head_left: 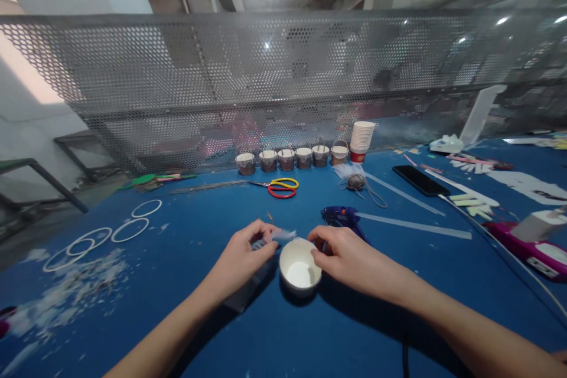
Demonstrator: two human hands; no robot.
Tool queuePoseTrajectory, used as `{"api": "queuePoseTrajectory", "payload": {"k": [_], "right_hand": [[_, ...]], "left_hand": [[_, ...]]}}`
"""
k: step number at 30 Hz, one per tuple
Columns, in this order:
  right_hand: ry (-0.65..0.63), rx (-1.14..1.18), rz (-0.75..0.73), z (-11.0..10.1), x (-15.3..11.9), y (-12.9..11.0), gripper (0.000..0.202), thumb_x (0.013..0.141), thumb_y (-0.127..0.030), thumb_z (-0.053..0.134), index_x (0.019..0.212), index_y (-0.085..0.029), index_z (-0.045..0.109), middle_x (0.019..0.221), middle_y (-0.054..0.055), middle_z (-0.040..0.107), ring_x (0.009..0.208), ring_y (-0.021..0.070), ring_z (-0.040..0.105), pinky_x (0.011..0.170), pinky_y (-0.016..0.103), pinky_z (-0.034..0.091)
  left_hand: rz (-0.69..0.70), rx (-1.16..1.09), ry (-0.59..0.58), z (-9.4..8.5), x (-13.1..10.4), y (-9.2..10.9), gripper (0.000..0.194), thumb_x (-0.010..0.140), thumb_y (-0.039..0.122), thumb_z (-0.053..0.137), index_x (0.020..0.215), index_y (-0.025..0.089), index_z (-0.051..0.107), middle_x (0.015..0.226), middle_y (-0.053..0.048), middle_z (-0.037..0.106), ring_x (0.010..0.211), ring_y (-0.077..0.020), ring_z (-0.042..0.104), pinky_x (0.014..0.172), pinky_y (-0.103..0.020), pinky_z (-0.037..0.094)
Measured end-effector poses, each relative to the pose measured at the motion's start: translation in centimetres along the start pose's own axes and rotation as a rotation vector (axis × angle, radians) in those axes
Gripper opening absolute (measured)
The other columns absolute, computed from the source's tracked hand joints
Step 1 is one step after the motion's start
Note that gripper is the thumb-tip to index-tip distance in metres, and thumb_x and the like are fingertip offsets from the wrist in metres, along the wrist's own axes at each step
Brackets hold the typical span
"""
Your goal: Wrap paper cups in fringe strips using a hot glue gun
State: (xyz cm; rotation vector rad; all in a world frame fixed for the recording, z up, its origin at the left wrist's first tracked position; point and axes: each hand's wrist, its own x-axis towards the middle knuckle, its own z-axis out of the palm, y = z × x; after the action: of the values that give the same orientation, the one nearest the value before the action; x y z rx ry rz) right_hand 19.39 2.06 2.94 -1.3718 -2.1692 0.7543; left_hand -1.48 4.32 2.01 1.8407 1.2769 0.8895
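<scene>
A small paper cup (301, 271), white inside, is tilted toward me near the middle of the blue table. My right hand (339, 251) pinches its right rim between thumb and fingers. Just left of the cup, my left hand (250, 251) is closed on a thin translucent strip (284, 235) whose end sticks out toward the cup. Its exact kind is unclear. A greyish see-through sheet (241, 298) shows below the left hand. Behind my right hand lies a blue glue gun (341, 214), partly hidden, with a long clear glue stick (416, 226) in it.
Several small covered cups (286, 159) line the back beside stacked paper cups (362, 139). Scissors (282, 188) and a ball of grey cord (355, 182) lie in front. White rings (129, 230) and scraps (75, 295) are left; a phone (420, 180) and magenta power strip (531, 248) right.
</scene>
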Motion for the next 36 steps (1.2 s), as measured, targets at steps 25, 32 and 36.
{"api": "queuePoseTrajectory", "payload": {"k": [25,32,36], "right_hand": [[0.031,-0.053,-0.054,0.7,0.2,0.5,0.022,0.087,-0.014,0.047,0.094,-0.014,0.069,0.079,0.005,0.07,0.063,0.0137,0.058,0.057,0.024,0.037],[0.07,-0.105,-0.064,1.3,0.2,0.9,0.02,0.085,-0.012,0.048,0.088,-0.014,0.068,0.066,0.002,0.064,0.054,0.0118,0.051,0.052,0.023,0.032],[0.086,-0.109,-0.07,1.4,0.1,1.1,0.021,0.084,-0.012,0.048,0.089,-0.015,0.067,0.063,0.001,0.062,0.052,0.0114,0.05,0.051,0.022,0.032]], "left_hand": [[-0.034,-0.088,0.094,2.3,-1.3,-0.4,0.016,0.076,0.031,0.059,0.075,0.018,0.068,0.081,-0.003,0.064,0.079,-0.0181,0.06,0.077,-0.03,0.045],[-0.041,-0.199,0.119,2.4,-1.5,0.1,0.011,0.072,0.029,0.062,0.071,0.019,0.065,0.092,-0.005,0.07,0.089,-0.02,0.062,0.084,-0.03,0.045],[-0.095,-0.212,0.073,2.5,-1.8,0.5,0.014,0.074,0.03,0.06,0.078,0.019,0.068,0.086,-0.004,0.071,0.083,-0.0195,0.063,0.078,-0.029,0.046]]}}
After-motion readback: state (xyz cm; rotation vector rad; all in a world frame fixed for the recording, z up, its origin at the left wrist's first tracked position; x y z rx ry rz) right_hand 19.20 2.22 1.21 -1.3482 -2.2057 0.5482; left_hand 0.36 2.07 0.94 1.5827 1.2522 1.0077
